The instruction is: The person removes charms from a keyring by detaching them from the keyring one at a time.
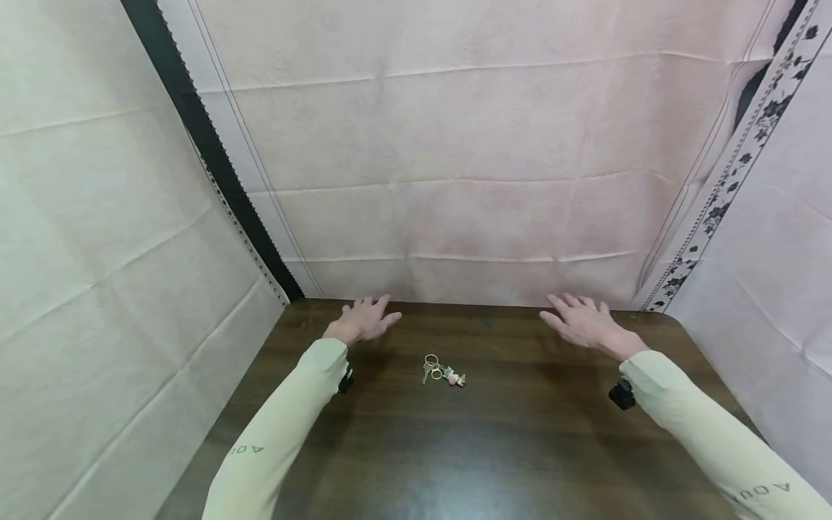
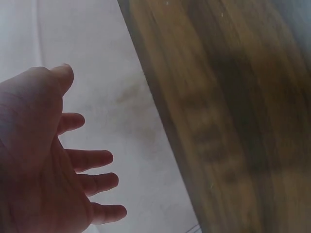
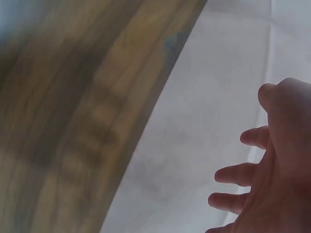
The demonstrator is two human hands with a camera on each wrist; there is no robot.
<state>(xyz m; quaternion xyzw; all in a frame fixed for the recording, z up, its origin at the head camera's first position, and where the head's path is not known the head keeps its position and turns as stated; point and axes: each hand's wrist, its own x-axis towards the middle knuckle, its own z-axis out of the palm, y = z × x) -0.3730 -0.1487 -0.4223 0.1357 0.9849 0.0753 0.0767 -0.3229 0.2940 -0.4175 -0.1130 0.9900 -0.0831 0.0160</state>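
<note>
While both hands hover spread and empty, left hand [image 1: 364, 320] and right hand [image 1: 585, 321], reach inward for the small metal keyring with charm [image 1: 443, 372] (it lies between them) on the dark wooden table [image 1: 520, 448].

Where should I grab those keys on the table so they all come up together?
Pinch the big ring of the key bunch from above. It lies flat on the table at the far end, and the key and charms hang off it. Both hands hover open, apart from it.

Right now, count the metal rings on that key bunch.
2 rings show, one above the other at the key bunch's left end, mid-table between both hands; the charms might hide more.
</note>
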